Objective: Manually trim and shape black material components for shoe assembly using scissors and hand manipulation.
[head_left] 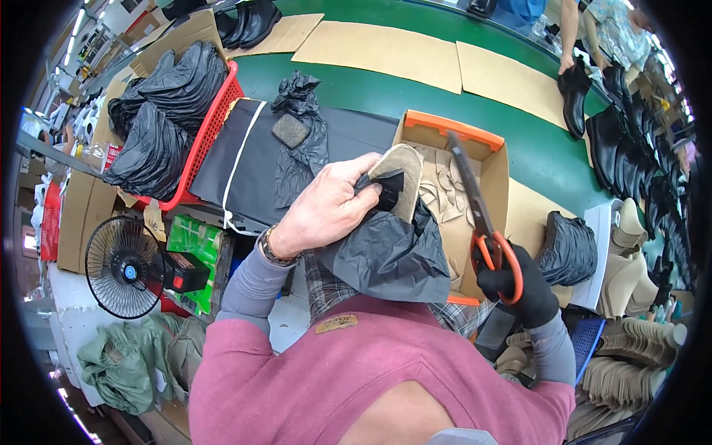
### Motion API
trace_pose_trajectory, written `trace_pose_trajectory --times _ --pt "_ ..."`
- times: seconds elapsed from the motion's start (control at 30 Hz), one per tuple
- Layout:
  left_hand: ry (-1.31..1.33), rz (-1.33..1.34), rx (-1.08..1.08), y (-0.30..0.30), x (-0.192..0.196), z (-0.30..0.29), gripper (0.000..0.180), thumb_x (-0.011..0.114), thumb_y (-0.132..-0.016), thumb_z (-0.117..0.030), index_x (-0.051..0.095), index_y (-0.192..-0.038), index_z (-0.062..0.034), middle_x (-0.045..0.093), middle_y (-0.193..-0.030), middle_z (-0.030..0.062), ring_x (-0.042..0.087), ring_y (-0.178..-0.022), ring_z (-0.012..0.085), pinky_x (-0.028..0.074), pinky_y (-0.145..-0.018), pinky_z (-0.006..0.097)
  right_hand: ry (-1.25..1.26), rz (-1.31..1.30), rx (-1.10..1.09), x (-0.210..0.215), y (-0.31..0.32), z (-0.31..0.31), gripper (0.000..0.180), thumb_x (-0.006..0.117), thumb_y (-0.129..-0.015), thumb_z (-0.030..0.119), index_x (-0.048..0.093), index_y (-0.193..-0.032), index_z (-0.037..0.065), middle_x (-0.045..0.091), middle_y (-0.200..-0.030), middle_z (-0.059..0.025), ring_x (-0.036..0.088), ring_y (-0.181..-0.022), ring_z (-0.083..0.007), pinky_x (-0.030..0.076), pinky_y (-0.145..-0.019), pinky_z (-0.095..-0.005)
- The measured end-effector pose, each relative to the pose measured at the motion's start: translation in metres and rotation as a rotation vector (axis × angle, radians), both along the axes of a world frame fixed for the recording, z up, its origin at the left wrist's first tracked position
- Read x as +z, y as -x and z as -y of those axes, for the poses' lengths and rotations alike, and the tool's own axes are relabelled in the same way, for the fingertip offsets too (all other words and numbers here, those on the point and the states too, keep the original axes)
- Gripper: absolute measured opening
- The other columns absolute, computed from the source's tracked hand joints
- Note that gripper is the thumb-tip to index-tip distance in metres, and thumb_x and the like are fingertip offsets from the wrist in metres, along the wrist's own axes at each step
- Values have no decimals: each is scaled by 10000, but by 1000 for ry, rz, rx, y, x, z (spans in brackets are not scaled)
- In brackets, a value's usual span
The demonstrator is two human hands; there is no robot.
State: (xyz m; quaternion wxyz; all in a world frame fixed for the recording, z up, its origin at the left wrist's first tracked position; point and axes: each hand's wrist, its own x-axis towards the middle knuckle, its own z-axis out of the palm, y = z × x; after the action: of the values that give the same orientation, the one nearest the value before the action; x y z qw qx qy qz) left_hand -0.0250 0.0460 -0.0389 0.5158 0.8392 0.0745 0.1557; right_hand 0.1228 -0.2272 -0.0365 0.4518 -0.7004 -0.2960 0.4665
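Observation:
My left hand (pixel 326 204), bare with a dark band at the wrist, grips a beige shoe insole (pixel 409 170) with its thumb bent over the near part. Thin black material (pixel 389 259) is bunched at the insole and hangs below it over my lap. In a black glove, my right hand (pixel 523 289) holds scissors (pixel 478 204) by their orange handles. Their blades point up and away, look nearly together, and stand apart from the insole. Behind them is a cardboard box (pixel 454 127) with an orange rim, holding beige cut scraps (pixel 443 189).
A grey block (pixel 291 130) lies on crumpled black material on a dark board (pixel 230 148). To its left, a red basket (pixel 215 122) holds black covered pieces. A small fan (pixel 126 267) stands lower left. Black shoes (pixel 615 148) and stacked beige insoles (pixel 623 363) are right. Another person's hand (pixel 567 62) touches a shoe.

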Motion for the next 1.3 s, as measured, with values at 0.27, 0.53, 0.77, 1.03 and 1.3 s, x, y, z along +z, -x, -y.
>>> trace_pose_trajectory --times 0.27,0.53,0.77,1.03,1.3 --pt "-59 -34 -71 -18 5 11 252 512 -821 -49 553 -1057 28 602 -810 256 599 -772 435 482 -708 435 -240 205 -259 6 10 -27 422 725 -632 204 492 -923 7 469 -742 -21 455 -612 -107 386 -550 -251" --pt "-189 -126 -9 -18 15 19 214 551 -865 -159 557 -1013 -5 572 -746 250 570 -711 441 441 -619 462 -488 178 -376 -5 17 -90 357 810 -728 94 509 -908 29 570 -732 -22 532 -627 -84 439 -549 -250" --pt "-160 -164 56 -13 19 18 270 527 -962 -279 596 -934 -19 562 -671 210 558 -668 424 437 -586 428 -504 422 -338 -15 24 -94 329 809 -730 100 525 -883 32 564 -718 -17 535 -604 -94 447 -541 -270" --pt "-240 -37 79 -8 14 10 207 584 -871 -153 629 -1032 -32 597 -686 213 599 -681 411 463 -607 445 -456 342 -151 -11 2 -61 402 718 -779 304 541 -979 3 464 -723 8 441 -608 -73 348 -538 -211" --pt "-257 4 68 -9 18 6 279 574 -884 -54 611 -1155 2 682 -915 169 662 -721 205 513 -709 312 21 604 129 10 -10 -12 758 838 -593 508 526 -1073 12 525 -682 -142 528 -640 -332 401 -598 -405"
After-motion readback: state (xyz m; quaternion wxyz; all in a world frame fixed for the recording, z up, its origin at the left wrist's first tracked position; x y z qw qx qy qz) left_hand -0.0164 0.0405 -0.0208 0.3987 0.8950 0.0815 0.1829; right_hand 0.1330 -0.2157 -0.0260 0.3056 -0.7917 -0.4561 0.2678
